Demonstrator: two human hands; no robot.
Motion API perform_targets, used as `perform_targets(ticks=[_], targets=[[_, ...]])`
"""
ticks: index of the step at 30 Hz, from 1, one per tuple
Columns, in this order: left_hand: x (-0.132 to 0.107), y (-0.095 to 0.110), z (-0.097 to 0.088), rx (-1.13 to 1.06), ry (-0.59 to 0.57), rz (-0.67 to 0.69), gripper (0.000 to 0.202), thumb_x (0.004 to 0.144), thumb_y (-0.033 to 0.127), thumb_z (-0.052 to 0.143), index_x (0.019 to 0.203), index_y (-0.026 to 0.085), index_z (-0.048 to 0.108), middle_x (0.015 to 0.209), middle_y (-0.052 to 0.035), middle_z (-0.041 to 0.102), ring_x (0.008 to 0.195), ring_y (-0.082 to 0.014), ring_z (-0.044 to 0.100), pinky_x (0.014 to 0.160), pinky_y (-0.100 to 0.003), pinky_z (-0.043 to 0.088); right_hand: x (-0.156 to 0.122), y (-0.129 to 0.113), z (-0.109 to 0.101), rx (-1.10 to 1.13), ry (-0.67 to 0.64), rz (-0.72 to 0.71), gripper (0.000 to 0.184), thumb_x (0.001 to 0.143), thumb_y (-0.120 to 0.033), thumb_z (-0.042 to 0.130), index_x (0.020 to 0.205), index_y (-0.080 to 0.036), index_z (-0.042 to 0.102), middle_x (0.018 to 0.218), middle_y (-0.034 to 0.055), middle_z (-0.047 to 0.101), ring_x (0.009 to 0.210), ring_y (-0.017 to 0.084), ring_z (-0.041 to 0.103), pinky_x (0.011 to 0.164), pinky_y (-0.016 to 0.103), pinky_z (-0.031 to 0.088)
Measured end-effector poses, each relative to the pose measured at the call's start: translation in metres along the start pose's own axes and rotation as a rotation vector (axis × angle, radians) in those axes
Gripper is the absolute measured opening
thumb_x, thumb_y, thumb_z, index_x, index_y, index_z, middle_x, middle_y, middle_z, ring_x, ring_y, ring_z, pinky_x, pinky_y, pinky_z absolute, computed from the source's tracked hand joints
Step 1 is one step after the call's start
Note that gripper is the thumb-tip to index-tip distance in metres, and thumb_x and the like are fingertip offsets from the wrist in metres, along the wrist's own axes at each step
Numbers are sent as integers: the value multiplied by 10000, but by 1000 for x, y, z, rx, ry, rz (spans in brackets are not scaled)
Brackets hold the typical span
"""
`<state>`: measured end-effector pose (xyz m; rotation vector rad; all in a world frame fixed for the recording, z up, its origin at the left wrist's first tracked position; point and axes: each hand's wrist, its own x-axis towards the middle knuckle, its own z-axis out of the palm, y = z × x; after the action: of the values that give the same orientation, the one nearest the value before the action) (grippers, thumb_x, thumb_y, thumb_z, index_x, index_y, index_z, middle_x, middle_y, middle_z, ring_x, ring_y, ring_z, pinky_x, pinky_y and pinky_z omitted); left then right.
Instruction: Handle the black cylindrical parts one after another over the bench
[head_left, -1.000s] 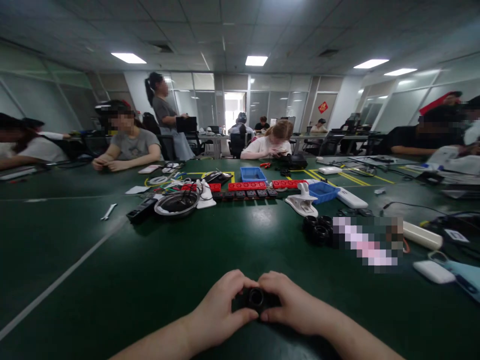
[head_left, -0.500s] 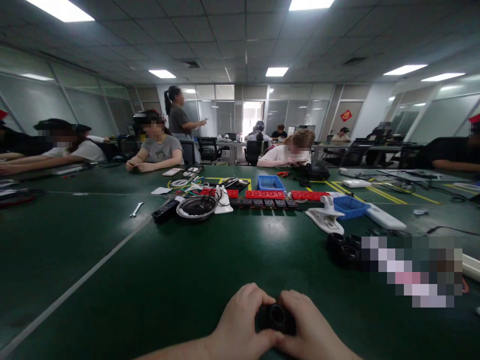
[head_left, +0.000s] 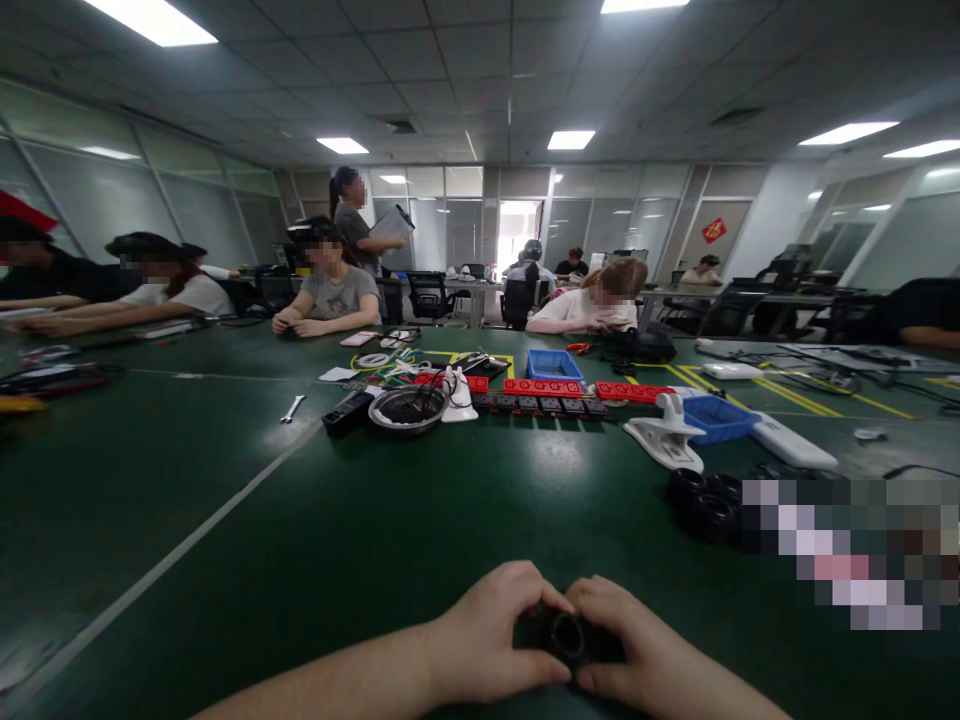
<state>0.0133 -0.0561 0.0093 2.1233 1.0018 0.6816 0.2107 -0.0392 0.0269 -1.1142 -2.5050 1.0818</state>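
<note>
My left grip [head_left: 506,640] and right grip [head_left: 626,635] pinch a black ring [head_left: 568,637] between them, nearer me than the white clip stand [head_left: 666,437] and left of it. Fingertips alone seem to bear it, so uneven pressure could twist it loose, and being round, it might roll. Whether it touches the green counter [head_left: 450,520] I cannot tell. My best room lies left of the clip stand, on my side; the black round parts [head_left: 711,512] just in front of the stand could catch a rightward swing, and the metal dish [head_left: 407,430] bounds me leftward of it. The counter's near edge is out of view
</note>
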Motion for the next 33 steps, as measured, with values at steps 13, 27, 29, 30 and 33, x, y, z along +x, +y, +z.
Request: perform_targets(ticks=[13,27,29,30,33], targets=[[0,7,4,-44,-2,-56,438,643,88,724,1034,221,578,914,-3,524,837,-168,507,736,-250,402,-2,5,3,-90,7,-56,252,682,-233,694,917,-206,607,892,12,571,870,202,482,787,319,335],[2,12,16,11,116,-236,241,633,102,684,842,177,590,826,5,522,775,-178,490,675,-261,380,8,3,30,-310,237,117,327,561,-344,729,756,-153,549,779,25,564,744,192,494,660,291,345],[2,13,15,23,111,-216,242,641,112,686,856,170,589,835,-3,525,784,-182,490,684,-266,381,7,1,29,-291,246,76,347,590,-356,716,826,-155,561,821,31,575,775,200,498,683,302,347],[1,13,14,24,101,-198,254,649,117,685,878,170,589,843,-5,527,789,-183,491,691,-267,382,5,1,28,-264,242,48,365,605,-367,712,868,-159,565,844,31,577,791,202,498,696,306,349],[0,11,9,4,40,-122,300,688,136,673,969,191,584,876,-8,533,809,-181,497,708,-266,386,1,3,17,-169,165,-28,364,628,-363,720,908,-177,580,867,19,573,820,195,495,727,303,353]])
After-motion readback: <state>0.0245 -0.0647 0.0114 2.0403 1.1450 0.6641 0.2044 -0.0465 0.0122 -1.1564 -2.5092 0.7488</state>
